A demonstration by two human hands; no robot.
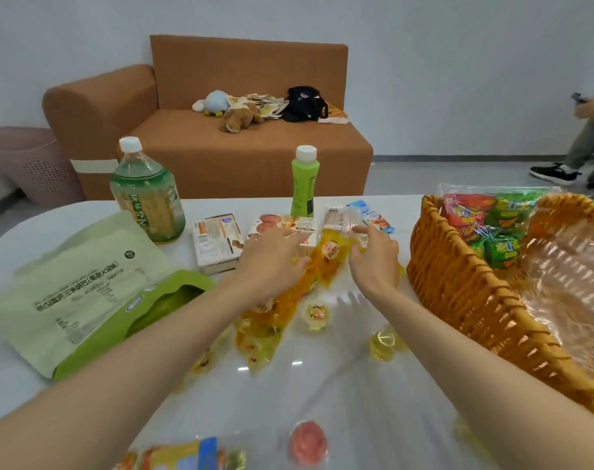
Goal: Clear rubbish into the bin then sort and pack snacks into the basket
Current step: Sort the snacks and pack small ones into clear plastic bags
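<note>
Both hands were stretched out over the middle of the desk (356,401). The left hand (271,262) lay palm down with its fingers loosely spread, resting on the far end of the yellow jelly bag (329,252) and gripping nothing that I could see. The right hand (375,262) sat just beside it on the bag's other edge, forefinger out and thumb tucked in. Whether it had pinched the plastic I could not tell.

The bag lay between the two hands, its long axis slanting from its far end there back toward the person's left forearm. Two loose jelly cups (317,315) sat apart from it on the desk. The basket (458,276) stood to the right, nearer the right hand, so lifting the bag would likely mean swinging it rightward over the rim. A box (216,242) lay just left of the left hand.
</note>
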